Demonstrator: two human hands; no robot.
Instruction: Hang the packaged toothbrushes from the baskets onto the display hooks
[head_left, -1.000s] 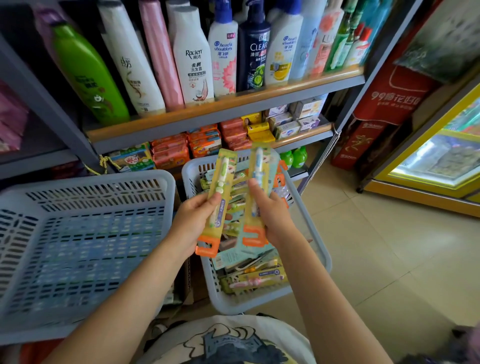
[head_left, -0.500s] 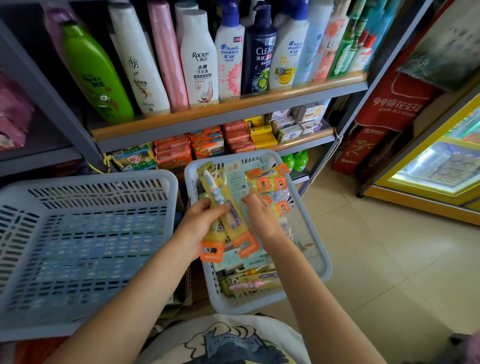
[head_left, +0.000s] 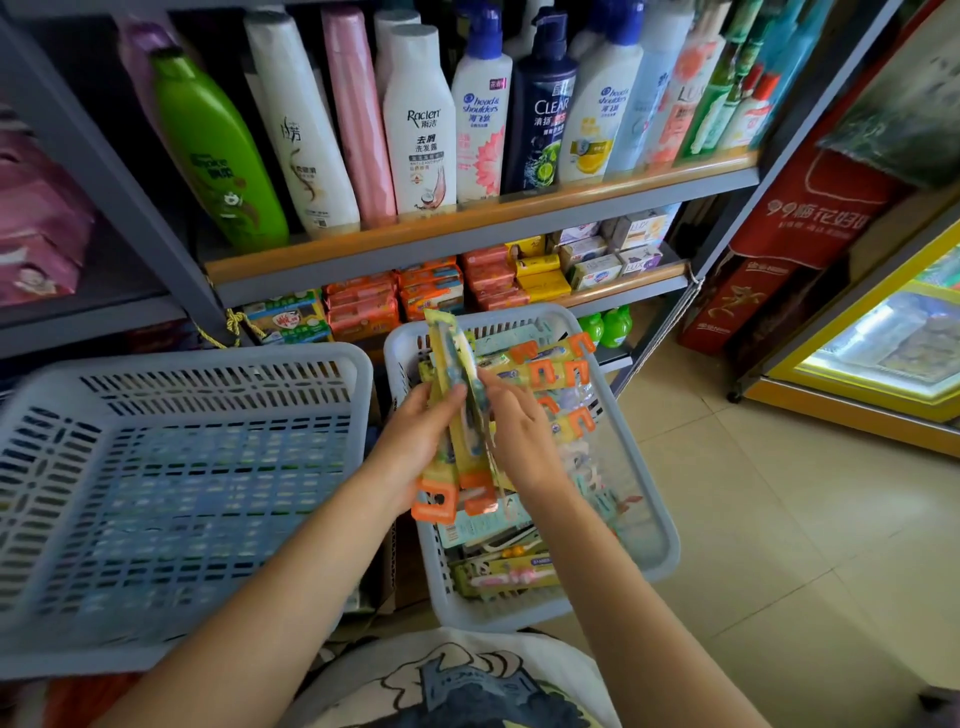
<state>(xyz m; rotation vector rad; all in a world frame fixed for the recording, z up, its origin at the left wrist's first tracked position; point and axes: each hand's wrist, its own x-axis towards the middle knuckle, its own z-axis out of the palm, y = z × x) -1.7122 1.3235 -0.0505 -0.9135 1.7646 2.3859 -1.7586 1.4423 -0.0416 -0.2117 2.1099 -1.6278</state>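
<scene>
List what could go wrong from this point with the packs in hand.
The left hand holds several toothbrush packs bunched together, and the right hand only pinches their edge, so one could slip back into the basket. The orange hanger tabs overlap and may snag when separated.

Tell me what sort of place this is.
Most likely a small shop or convenience store. Shampoo bottles stand in a row on a metal shelf, boxed soaps are stacked below, and a lit chest cooler stands on the right.
</scene>
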